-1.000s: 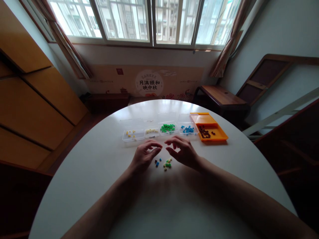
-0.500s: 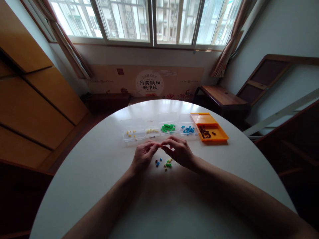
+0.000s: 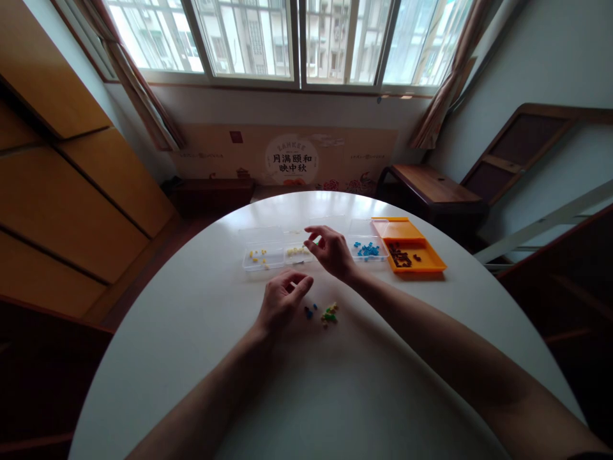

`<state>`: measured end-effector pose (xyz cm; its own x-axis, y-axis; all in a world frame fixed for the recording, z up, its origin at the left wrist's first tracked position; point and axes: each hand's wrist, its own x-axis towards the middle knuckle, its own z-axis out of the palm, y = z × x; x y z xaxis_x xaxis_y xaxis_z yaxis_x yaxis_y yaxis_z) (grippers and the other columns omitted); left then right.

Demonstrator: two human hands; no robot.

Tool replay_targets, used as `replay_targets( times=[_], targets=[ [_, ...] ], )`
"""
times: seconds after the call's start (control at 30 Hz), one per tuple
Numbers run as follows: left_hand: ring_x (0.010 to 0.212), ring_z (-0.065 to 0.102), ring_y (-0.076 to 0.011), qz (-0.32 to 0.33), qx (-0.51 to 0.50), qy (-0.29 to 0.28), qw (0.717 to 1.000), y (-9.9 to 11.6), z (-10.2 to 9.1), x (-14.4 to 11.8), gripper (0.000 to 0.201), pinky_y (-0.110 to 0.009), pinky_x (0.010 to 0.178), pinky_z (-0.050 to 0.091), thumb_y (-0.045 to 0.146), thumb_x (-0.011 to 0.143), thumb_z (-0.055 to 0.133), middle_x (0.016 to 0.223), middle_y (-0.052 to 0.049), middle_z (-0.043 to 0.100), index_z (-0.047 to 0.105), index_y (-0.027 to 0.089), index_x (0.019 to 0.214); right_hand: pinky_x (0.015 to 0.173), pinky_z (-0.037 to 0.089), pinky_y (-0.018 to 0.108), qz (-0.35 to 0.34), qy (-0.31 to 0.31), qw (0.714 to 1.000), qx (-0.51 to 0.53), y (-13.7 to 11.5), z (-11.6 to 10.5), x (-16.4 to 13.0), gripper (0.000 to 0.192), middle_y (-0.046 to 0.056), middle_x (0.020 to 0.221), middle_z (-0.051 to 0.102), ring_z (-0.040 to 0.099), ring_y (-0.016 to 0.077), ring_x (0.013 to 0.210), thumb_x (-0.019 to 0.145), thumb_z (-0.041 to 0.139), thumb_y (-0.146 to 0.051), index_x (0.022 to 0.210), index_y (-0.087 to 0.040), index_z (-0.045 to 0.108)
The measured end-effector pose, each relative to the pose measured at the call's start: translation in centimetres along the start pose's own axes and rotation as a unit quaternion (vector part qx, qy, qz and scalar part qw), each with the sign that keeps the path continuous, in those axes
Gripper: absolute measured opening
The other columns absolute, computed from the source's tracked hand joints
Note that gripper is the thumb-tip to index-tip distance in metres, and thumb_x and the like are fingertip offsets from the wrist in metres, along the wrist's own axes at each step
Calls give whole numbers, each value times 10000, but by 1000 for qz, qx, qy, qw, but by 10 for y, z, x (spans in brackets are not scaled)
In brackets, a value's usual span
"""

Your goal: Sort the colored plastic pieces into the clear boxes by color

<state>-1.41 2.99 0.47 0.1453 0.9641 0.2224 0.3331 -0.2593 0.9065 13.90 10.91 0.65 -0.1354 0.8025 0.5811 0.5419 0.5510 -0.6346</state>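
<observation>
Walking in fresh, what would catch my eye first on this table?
Most likely the bright orange tray at the right end of a row of small clear boxes at the far side of the round white table. Next, the right hand reaching over that row, where it hides the box under it. Nearer, the left hand rests curled beside a little heap of coloured bits.

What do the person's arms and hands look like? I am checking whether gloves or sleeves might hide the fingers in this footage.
Both arms are bare from the frame's lower edge to the wrists, with no sleeves showing. The left hand and right hand wear no gloves. No watch, ring or bracelet shows at this size. The fingers are uncovered and slim.
</observation>
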Motion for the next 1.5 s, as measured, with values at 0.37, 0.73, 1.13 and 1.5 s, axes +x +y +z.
replay_targets(
  times=[0.37, 0.73, 1.13, 1.5],
  targets=[
    [607, 518, -88, 60, 102, -215, 970, -5, -23, 8, 212, -212, 561, 437, 121, 614, 552, 914, -33, 594, 694, 169, 765, 638, 451, 248, -35, -87, 995, -27, 10, -39, -57, 183, 25, 881, 644, 529, 95, 584, 823, 591, -166, 994, -197, 648],
    [858, 591, -170, 136, 189, -235, 944, -8, -26, 6, 109, -268, 776, 484, 198, 755, 611, 868, -36, 612, 719, 216, 748, 595, 440, 223, -19, -101, 995, 7, 2, -43, -73, 135, 23, 849, 648, 531, 89, 584, 824, 601, -184, 943, -194, 663],
    [785, 591, -148, 249, 125, -29, 960, -5, -9, -1, 56, -271, 721, 486, 225, 836, 641, 817, -34, 622, 686, 193, 845, 593, 476, 231, 85, -175, 954, 230, -16, -37, -74, 190, 32, 745, 695, 600, 119, 635, 823, 608, -296, 895, -156, 715],
    [770, 561, -163, 343, 196, 26, 918, -4, -8, -2, 71, -297, 699, 485, 225, 797, 694, 782, -27, 626, 642, 187, 825, 583, 480, 236, 117, -179, 929, 300, -12, -33, -75, 196, 25, 708, 692, 598, 116, 609, 743, 705, -330, 834, -157, 717]
  ],
)
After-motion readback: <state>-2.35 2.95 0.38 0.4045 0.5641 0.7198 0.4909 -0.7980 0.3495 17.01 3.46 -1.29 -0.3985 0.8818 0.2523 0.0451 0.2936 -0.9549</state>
